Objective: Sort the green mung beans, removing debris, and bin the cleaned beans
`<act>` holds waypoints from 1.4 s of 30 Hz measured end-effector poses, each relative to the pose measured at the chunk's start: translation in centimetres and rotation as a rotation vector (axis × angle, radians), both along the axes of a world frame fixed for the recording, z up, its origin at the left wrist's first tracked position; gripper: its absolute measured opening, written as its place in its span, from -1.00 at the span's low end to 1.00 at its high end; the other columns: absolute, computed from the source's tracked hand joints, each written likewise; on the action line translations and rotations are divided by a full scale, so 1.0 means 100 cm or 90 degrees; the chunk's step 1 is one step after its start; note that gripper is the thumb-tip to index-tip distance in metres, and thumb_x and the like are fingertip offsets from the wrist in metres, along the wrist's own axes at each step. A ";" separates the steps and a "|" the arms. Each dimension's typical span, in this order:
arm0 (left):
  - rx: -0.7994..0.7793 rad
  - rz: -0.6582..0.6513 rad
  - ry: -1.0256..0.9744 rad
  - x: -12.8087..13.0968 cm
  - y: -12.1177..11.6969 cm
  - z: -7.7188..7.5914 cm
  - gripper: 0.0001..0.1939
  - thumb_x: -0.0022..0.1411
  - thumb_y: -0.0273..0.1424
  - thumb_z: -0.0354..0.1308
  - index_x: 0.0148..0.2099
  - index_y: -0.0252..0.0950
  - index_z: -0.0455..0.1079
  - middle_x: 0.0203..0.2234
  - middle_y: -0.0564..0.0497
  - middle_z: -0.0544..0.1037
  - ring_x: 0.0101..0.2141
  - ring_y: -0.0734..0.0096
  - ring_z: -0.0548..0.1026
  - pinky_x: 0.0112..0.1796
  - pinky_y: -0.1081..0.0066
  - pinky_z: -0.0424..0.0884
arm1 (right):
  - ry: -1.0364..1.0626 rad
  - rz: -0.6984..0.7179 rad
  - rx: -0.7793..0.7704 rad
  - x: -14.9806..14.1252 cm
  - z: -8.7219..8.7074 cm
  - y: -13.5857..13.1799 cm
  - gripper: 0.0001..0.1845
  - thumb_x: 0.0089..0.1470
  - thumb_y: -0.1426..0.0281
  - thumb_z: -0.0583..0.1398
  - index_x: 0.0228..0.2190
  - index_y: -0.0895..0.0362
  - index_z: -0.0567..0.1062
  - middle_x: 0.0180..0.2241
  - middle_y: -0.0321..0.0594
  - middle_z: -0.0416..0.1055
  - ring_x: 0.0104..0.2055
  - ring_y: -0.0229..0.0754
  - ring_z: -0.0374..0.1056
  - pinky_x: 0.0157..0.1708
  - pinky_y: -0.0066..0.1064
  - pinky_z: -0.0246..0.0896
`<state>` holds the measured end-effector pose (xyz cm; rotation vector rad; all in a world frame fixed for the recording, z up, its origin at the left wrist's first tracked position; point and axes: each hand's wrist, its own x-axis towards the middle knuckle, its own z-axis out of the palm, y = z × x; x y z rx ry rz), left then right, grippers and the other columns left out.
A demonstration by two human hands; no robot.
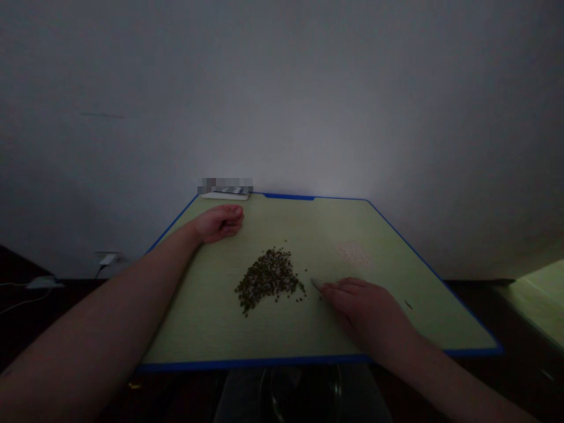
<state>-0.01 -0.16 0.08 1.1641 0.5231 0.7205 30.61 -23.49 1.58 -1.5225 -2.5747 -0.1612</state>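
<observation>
My right hand (363, 302) rests low on the right half of the table, its fingers closed around a small pale tool with a pointed tip (316, 284); its exact kind is too dim to tell. Just left of that tip lies a loose heap of small green-brown beans or seeds (268, 276), with paler bits among them and a few strays around it. Beyond my right hand is a thin, flat spread of pale grains (353, 253). My left hand (220, 223) lies curled into a fist near the far left, behind the heap, with nothing visible in it.
The pale table (202, 335) has a blue edge and stands against a grey wall. A white tray-like object (227, 195) sits at its far left corner. A small dark sliver (408, 305) lies right of my right hand. A round, shiny dark vessel (302, 390) is below the front edge.
</observation>
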 end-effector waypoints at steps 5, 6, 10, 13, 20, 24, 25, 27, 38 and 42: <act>-0.007 -0.010 -0.004 -0.001 0.001 -0.001 -0.56 -0.05 -0.34 0.44 -0.54 -0.32 0.17 -0.68 0.19 0.13 -0.71 0.69 0.10 -0.72 0.64 0.04 | -0.021 0.044 0.003 -0.016 -0.003 -0.004 -0.61 0.00 0.69 0.17 -0.15 0.21 0.59 -0.16 -0.06 0.62 -0.20 -0.05 0.53 -0.19 -0.25 0.47; -0.006 -0.009 -0.004 -0.001 0.002 -0.001 -0.56 -0.06 -0.34 0.44 -0.54 -0.32 0.17 -0.68 0.19 0.13 -0.71 0.69 0.10 -0.72 0.64 0.04 | -0.027 0.044 0.003 -0.019 -0.003 -0.004 -0.61 0.01 0.69 0.16 -0.14 0.21 0.59 -0.15 -0.06 0.62 -0.20 -0.05 0.53 -0.19 -0.25 0.47; 0.001 -0.004 0.002 -0.001 0.003 -0.002 -0.58 -0.04 -0.35 0.43 -0.53 -0.32 0.18 -0.69 0.19 0.13 -0.71 0.68 0.11 -0.72 0.63 0.06 | -0.063 -0.016 -0.023 -0.023 -0.001 0.008 -0.65 0.06 0.68 0.14 -0.19 0.17 0.60 -0.18 -0.09 0.62 -0.18 -0.07 0.52 -0.21 -0.29 0.43; 0.000 -0.004 0.003 -0.002 0.002 -0.002 -0.58 -0.03 -0.35 0.43 -0.53 -0.32 0.18 -0.68 0.19 0.13 -0.71 0.68 0.11 -0.72 0.63 0.06 | -0.076 -0.106 -0.048 -0.015 0.006 0.023 -0.70 0.11 0.64 0.12 -0.27 0.12 0.60 -0.28 -0.13 0.62 -0.20 -0.08 0.51 -0.23 -0.32 0.37; 0.008 -0.005 0.005 -0.001 0.001 -0.001 -0.56 -0.05 -0.32 0.44 -0.53 -0.32 0.17 -0.68 0.19 0.13 -0.71 0.68 0.12 -0.71 0.63 0.05 | -0.097 -0.248 -0.111 0.010 0.024 0.045 -0.70 0.20 0.49 0.08 -0.23 0.11 0.61 -0.29 -0.09 0.61 -0.24 -0.03 0.52 -0.29 -0.30 0.26; 0.012 -0.005 0.013 -0.001 0.001 -0.001 -0.57 -0.01 -0.32 0.41 -0.53 -0.32 0.17 -0.67 0.19 0.13 -0.70 0.69 0.11 -0.71 0.63 0.04 | -0.085 -0.194 -0.116 0.005 0.023 0.049 -0.68 0.20 0.49 0.07 -0.20 0.09 0.62 -0.28 -0.11 0.61 -0.23 -0.07 0.50 -0.28 -0.33 0.23; 0.013 -0.004 0.013 -0.001 0.001 -0.001 -0.58 -0.01 -0.33 0.41 -0.53 -0.32 0.17 -0.67 0.19 0.13 -0.70 0.69 0.11 -0.71 0.63 0.04 | -0.089 -0.178 -0.114 0.002 0.023 0.051 -0.68 0.20 0.49 0.07 -0.20 0.09 0.62 -0.29 -0.12 0.61 -0.22 -0.07 0.50 -0.28 -0.33 0.22; 0.013 -0.001 0.010 -0.001 0.002 -0.002 -0.57 -0.03 -0.33 0.42 -0.53 -0.32 0.17 -0.67 0.19 0.12 -0.70 0.69 0.10 -0.71 0.63 0.04 | -0.098 -0.148 -0.110 -0.003 0.023 0.056 -0.67 0.20 0.50 0.07 -0.19 0.09 0.62 -0.28 -0.11 0.60 -0.21 -0.07 0.49 -0.27 -0.33 0.22; 0.003 -0.006 0.003 0.000 0.002 -0.001 -0.58 -0.03 -0.34 0.42 -0.55 -0.33 0.17 -0.68 0.18 0.13 -0.70 0.69 0.09 -0.72 0.63 0.04 | -0.070 0.034 -0.176 -0.006 0.029 0.040 -0.61 0.15 0.60 0.12 -0.04 0.16 0.59 -0.19 -0.09 0.59 -0.10 -0.07 0.49 -0.12 -0.33 0.28; 0.004 -0.002 -0.002 -0.001 0.001 -0.001 -0.59 -0.03 -0.37 0.41 -0.55 -0.32 0.17 -0.68 0.18 0.12 -0.70 0.69 0.09 -0.72 0.64 0.03 | -0.064 0.050 -0.172 -0.007 0.026 0.044 -0.63 0.14 0.61 0.12 -0.08 0.15 0.60 -0.21 -0.09 0.59 -0.11 -0.06 0.49 -0.13 -0.32 0.28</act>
